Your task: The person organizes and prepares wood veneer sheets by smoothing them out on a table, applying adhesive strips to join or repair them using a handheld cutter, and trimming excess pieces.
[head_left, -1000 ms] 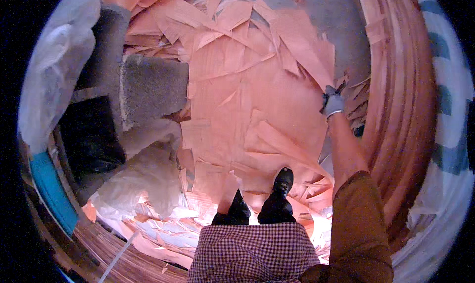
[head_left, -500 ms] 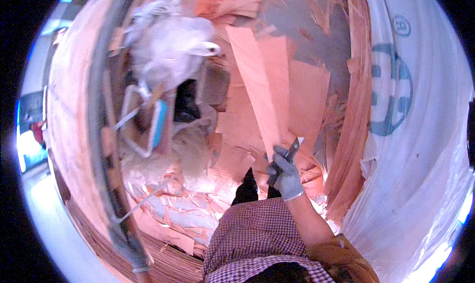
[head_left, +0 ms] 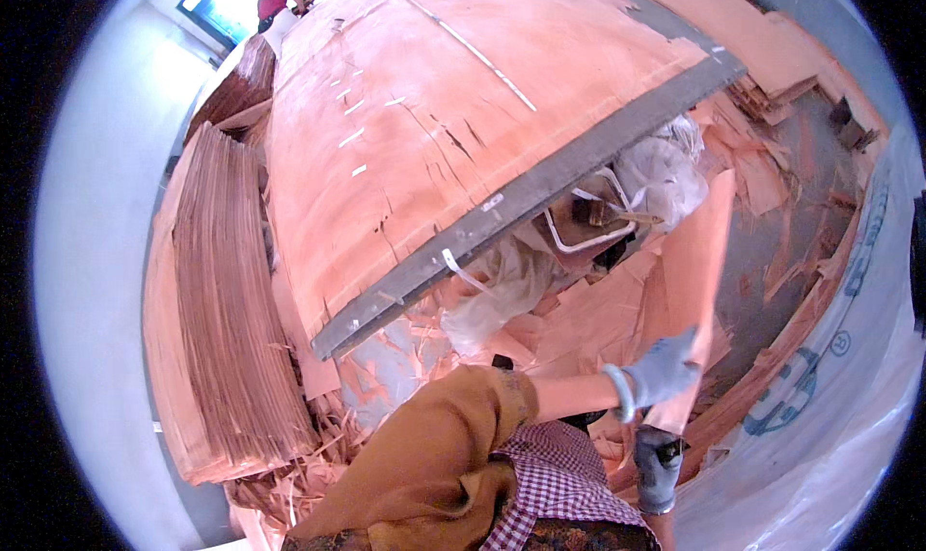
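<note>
My left hand, in a pale blue knit glove, is closed on a long pinkish veneer strip that stands up at the right. Just below it, my right hand, in a darker grey glove, grips the lower end of that strip along with a dark object, apparently the knife, partly hidden by the fingers. Beyond both hands, loose veneer scraps cover the floor beside crumpled clear plastic and a white-framed bin.
A long table topped with cracked veneer and edged in grey spans the upper middle. Tall veneer stacks line its left side. A person in red works at the far end. Plastic-wrapped material curves along my right.
My view has swung from the scrap-covered floor up to the table. My left forearm has come across, its hand now gripping the strip that my right hand was holding.
</note>
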The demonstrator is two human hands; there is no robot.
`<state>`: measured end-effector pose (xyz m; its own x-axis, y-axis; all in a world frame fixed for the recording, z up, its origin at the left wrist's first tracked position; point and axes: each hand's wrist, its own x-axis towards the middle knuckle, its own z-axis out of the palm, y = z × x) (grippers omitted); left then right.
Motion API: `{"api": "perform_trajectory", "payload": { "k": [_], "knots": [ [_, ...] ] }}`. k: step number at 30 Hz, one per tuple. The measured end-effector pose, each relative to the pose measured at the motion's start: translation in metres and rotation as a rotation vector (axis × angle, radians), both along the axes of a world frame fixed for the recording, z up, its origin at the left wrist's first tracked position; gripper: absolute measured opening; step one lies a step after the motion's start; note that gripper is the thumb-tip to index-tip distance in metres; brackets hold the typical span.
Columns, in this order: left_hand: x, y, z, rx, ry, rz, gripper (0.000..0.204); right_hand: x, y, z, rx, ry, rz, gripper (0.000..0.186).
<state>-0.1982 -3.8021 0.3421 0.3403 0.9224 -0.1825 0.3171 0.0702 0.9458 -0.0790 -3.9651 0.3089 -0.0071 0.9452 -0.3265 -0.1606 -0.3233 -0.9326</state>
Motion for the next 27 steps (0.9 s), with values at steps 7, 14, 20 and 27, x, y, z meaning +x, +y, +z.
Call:
{"api": "perform_trajectory", "payload": {
  "k": [7,14,20,27],
  "knots": [
    [-0.071,0.067,0.126,0.522,-0.195,-0.119,0.029,-0.073,0.03,0.078,0.032,0.048,-0.176,0.035],
    [-0.346,0.103,0.224,0.596,-0.275,-0.017,0.03,-0.148,0.129,0.102,0.282,-0.143,0.047,0.01],
    [-0.484,0.077,0.188,0.162,-0.43,0.335,0.029,-0.231,0.199,0.11,0.305,-0.106,0.269,0.011],
    [-0.568,0.024,0.07,0.431,0.261,0.527,0.028,-0.28,0.266,0.055,0.143,0.068,0.427,0.021]
  ]
}}
